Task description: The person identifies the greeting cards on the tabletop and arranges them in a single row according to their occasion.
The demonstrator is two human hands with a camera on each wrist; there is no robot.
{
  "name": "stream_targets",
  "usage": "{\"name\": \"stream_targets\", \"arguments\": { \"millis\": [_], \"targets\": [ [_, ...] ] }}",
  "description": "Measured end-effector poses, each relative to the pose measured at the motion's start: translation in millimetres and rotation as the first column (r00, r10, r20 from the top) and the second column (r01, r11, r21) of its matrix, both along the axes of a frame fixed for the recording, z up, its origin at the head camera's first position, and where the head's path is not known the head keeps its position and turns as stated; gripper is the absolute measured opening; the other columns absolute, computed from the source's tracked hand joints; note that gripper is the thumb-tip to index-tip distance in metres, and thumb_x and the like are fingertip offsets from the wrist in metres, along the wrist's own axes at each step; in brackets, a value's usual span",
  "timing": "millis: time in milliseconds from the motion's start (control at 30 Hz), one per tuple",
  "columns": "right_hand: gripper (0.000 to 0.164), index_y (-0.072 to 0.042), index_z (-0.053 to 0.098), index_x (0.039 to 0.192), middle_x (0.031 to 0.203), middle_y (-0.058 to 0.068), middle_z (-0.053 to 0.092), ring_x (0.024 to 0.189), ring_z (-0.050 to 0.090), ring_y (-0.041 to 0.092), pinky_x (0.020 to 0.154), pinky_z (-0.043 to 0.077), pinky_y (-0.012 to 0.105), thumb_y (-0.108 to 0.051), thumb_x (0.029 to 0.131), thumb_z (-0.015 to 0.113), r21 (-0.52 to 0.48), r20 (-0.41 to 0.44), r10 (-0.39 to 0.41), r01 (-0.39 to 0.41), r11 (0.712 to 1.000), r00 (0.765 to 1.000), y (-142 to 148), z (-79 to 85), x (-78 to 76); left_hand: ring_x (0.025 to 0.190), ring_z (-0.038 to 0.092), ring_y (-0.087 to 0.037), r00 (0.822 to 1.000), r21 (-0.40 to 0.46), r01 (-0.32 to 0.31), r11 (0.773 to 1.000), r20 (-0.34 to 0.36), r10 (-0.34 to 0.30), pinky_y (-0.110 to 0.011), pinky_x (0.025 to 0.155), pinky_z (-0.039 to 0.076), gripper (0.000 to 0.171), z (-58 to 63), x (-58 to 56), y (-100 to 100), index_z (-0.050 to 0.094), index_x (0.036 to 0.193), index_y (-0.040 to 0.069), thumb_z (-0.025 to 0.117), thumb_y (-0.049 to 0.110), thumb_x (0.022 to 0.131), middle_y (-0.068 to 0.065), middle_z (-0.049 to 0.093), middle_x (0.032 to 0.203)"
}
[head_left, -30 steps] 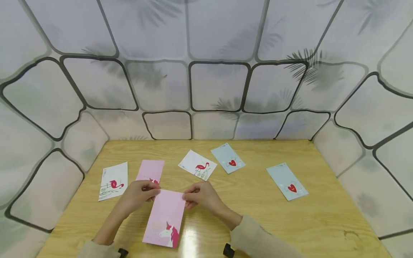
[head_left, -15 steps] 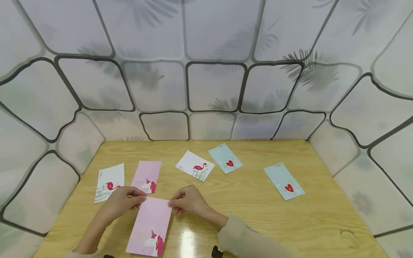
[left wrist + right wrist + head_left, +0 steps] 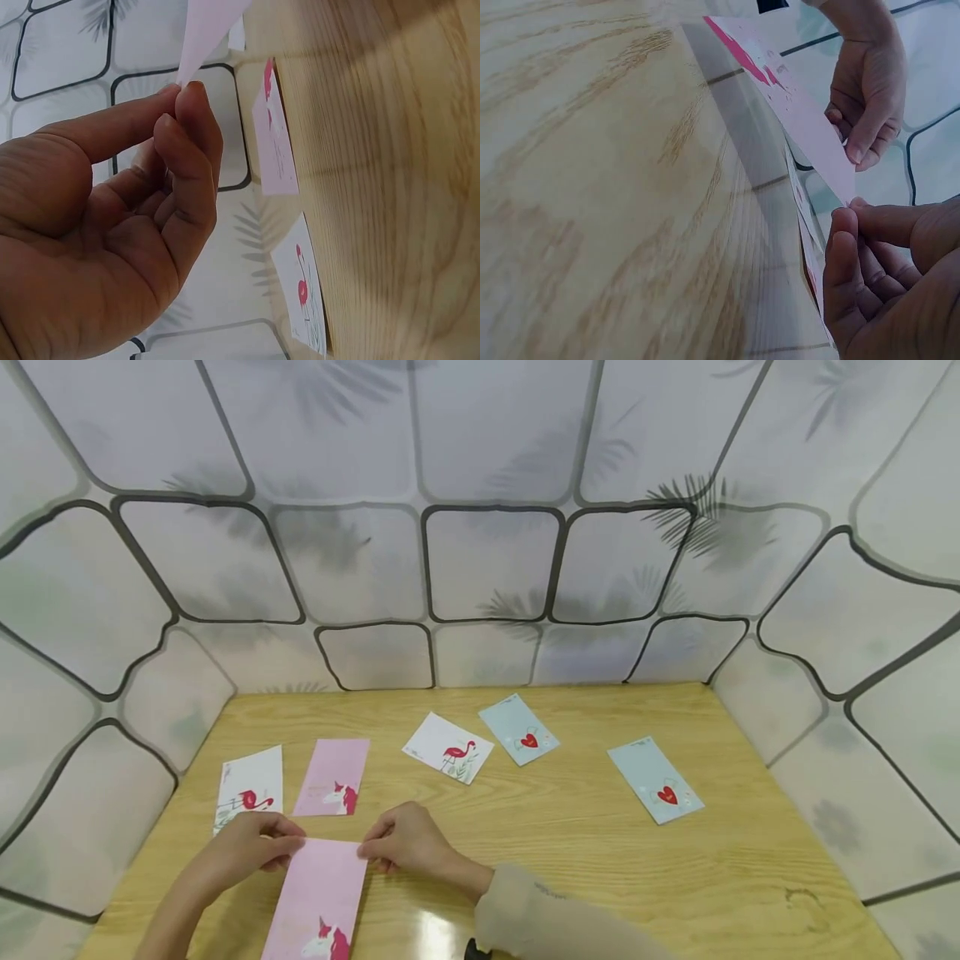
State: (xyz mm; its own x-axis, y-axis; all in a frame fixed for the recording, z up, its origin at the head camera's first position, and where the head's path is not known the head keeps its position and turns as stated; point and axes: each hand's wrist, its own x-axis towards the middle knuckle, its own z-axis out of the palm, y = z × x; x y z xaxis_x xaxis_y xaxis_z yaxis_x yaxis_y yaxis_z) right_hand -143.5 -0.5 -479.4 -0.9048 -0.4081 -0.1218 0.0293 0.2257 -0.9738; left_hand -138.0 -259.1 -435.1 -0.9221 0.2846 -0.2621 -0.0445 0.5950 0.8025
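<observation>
A pink unicorn card (image 3: 318,893) is held up off the table by its two far corners, its near end cut off by the head view's lower edge. My left hand (image 3: 251,852) pinches the left corner between thumb and fingertips. At the right corner my right hand (image 3: 408,839) pinches likewise; the right wrist view shows the card (image 3: 795,105) stretched between both hands, tilted above the wood. Just beyond it a second pink unicorn card (image 3: 333,777) lies flat. The left hand partly covers a white flamingo card (image 3: 255,777) on the table.
Another white flamingo card (image 3: 450,747) lies at the back middle, beside a light blue heart card (image 3: 519,729). A second blue heart card (image 3: 656,779) lies to the right. Patterned fabric walls (image 3: 495,560) rise along the back and sides of the wooden table (image 3: 637,877).
Both hands have carried the pink card left and toward the near edge. The lying pink card, partly covered earlier, now shows fully. The view has shifted slightly too.
</observation>
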Motion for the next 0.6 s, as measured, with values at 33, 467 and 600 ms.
{"name": "stream_targets", "arguments": {
  "millis": [33,467,600],
  "targets": [
    [0.008,-0.002,0.077,0.079,0.061,0.003,0.070,0.044,0.056,0.006,0.044,0.051,0.021,0.000,0.085,0.082,0.006,-0.010,0.003,-0.003,1.000,1.000,-2,-0.3,-0.1,0.072,0.062,-0.014,1.000,-0.005,-0.003,1.000,0.002,0.003,-0.028,0.065,0.058,0.016,-0.2,0.4,-1,0.072,0.099,-0.006,0.067,0.010,0.099,-0.004,0.064,0.080],
    [0.015,-0.010,0.076,0.073,0.054,-0.006,0.063,0.040,0.051,0.003,0.041,0.037,0.016,-0.006,0.083,0.085,0.194,-0.101,-0.016,0.035,0.980,0.995,-18,-6.0,-7.8,0.074,0.063,-0.017,0.996,-0.082,-0.089,0.993,0.013,0.091,-0.028,0.064,0.057,0.012,-14.3,-7.1,-4,0.072,0.097,-0.006,0.067,0.005,0.097,-0.003,0.066,0.079],
    [0.016,-0.014,0.076,0.072,0.050,-0.009,0.058,0.039,0.049,0.001,0.045,0.039,0.017,-0.011,0.083,0.086,0.293,-0.140,-0.012,0.053,0.955,0.990,-21,-8.0,-8.4,0.075,0.064,-0.017,0.995,-0.092,-0.095,0.991,0.015,0.097,-0.028,0.064,0.057,0.011,-21.2,-9.8,-4,0.072,0.096,-0.006,0.068,0.004,0.097,-0.003,0.067,0.081]
  ]
}}
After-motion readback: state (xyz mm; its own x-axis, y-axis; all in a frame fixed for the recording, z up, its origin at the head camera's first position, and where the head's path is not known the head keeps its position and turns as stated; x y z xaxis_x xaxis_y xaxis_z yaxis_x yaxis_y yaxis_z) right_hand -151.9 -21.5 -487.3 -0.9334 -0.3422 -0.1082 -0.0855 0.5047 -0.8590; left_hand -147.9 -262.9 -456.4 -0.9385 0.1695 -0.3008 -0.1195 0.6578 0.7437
